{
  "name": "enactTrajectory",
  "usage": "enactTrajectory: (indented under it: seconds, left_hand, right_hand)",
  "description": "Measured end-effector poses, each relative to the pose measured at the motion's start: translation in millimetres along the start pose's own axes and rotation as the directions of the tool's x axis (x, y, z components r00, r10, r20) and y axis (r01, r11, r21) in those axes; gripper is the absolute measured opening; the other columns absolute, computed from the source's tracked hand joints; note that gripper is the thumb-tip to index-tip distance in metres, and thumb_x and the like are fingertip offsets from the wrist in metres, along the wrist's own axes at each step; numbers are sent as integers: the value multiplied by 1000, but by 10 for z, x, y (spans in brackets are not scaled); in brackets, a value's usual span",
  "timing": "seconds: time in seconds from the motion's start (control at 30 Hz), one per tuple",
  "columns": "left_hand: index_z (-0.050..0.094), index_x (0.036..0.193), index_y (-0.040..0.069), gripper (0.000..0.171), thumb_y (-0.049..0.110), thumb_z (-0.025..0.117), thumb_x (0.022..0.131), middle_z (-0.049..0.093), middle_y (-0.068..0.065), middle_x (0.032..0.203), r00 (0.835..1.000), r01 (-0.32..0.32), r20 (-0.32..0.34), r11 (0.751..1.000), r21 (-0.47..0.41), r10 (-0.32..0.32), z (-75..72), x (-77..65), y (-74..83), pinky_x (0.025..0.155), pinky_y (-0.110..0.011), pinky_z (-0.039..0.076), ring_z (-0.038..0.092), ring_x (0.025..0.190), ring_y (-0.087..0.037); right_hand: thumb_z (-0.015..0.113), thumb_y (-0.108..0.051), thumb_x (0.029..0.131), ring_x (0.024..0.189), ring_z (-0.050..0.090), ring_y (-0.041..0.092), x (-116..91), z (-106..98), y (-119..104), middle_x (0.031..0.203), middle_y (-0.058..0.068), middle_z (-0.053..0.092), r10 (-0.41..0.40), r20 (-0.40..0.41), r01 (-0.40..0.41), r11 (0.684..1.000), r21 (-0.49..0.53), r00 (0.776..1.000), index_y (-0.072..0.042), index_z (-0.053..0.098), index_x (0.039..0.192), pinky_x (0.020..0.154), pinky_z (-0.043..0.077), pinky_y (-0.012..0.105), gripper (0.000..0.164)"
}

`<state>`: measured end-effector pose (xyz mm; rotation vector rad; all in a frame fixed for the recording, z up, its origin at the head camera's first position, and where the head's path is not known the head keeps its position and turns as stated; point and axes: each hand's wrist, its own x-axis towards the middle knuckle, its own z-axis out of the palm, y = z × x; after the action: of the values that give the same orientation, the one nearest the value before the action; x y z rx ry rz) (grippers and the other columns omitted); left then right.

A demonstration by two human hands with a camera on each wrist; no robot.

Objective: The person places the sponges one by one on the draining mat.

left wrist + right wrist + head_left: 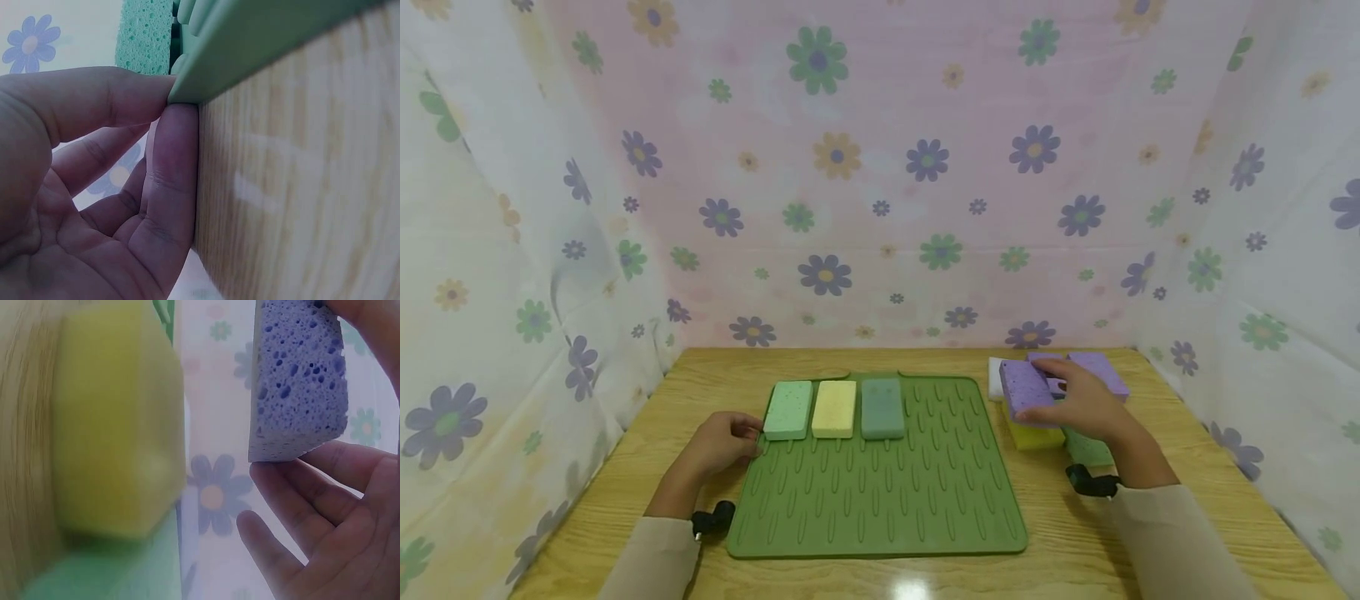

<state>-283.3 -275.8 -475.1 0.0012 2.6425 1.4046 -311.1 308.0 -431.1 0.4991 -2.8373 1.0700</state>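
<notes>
My right hand point(1078, 400) holds a purple sponge point(1026, 392) by its edges, lifted over the pile at the right. The right wrist view shows the sponge's porous face point(300, 369) between thumb and fingers. Below it lie a yellow sponge point(1030, 437) and a green sponge point(1090, 451). At the left edge of a ridged green mat point(880, 500), my left hand point(722, 442) pinches the rim between thumb and finger. Along the mat's back, a light green sponge point(788, 410), a pale yellow sponge point(834, 409) and a blue-green sponge point(882, 408) stand in a row.
More purple sponges point(1099, 373) and a white piece point(995, 379) lie at the back right of the wooden table point(820, 579). Flower-patterned cloth point(880, 167) encloses the back and both sides.
</notes>
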Motion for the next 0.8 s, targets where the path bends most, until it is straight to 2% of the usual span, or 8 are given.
enactTrajectory:
  seconds: [0.23,0.4,0.67,0.8]
  left_hand:
    - [68,127,-2,39,2,74,89,67,-14,109,1000,1,2,1000,1,-1,-1,12,-4,75,-36,61,64,94,-22]
    - [68,127,-3,39,2,74,89,67,-14,109,1000,-4,0,1000,10,4,-8,10,-6,75,-37,61,64,94,-22]
    - [68,128,-2,39,2,74,89,65,-15,110,1000,16,13,1000,-16,-15,-4,13,2,75,-35,61,63,95,-23]
    - [68,128,-2,39,3,74,90,65,-16,110,1000,16,14,1000,-15,-16,-13,8,27,75,-35,61,63,95,-24]
  right_hand:
    - [90,-53,75,137,48,52,104,145,-110,160,25,39,-17,-1,17,999,-30,1000,-1,41,157,106,47,64,109]
    - [89,-58,73,140,44,50,153,221,-229,158,24,43,-18,-7,17,999,-50,1000,-7,42,158,104,47,66,110]
    - [90,-53,74,144,43,42,218,364,-324,158,18,45,-37,21,36,999,35,999,-7,39,159,109,44,64,110]
    - [90,-55,73,142,46,44,249,435,-363,157,18,46,-29,31,27,998,50,999,-8,38,160,107,47,64,112]
